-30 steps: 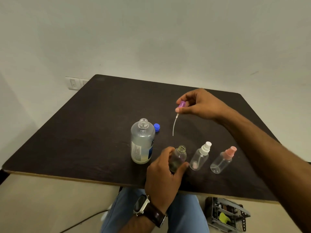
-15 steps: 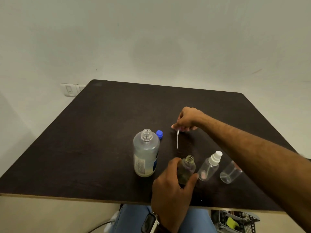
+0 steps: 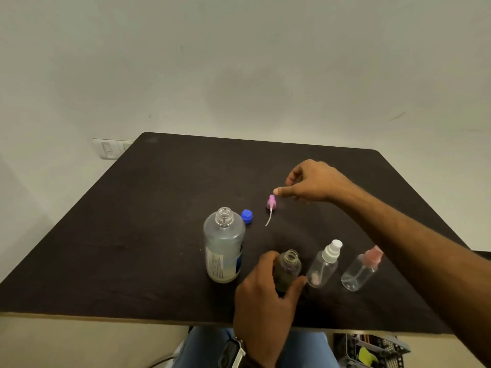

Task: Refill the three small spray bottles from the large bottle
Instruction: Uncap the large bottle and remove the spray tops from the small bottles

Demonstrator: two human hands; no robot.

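Your left hand (image 3: 265, 290) is nearest to you, at the near edge of the dark table (image 3: 132, 235), with thumb and fingers wrapped around the lower body of the uncapped small bottle (image 3: 288, 269). This bottle stands upright with its threaded neck open, just right of the large bottle (image 3: 224, 245); whether it holds any liquid cannot be determined. A watch (image 3: 232, 353) is on the left wrist.

Further right of the large bottle, two more small spray bottles stand in a row with the held one. The white-topped spray bottle (image 3: 325, 264) is clear, with its pump fitted and a small pinkish trace at the bottom. The pink-topped spray bottle (image 3: 361, 269) stands rightmost, clear, pump fitted, with no liquid visible inside.

The large bottle stands upright and uncapped. Its wall is cloudy, so the liquid level cannot be read. It carries a printed label.

Just behind and right of the large bottle lies its blue cap (image 3: 246, 216). Further right of the cap lies the purple spray head (image 3: 271, 203), its thin dip tube pointing toward you.

Your right hand (image 3: 310, 184) hovers above the table, beyond the spray head and apart from it, fingers loosely curled and grasping nothing
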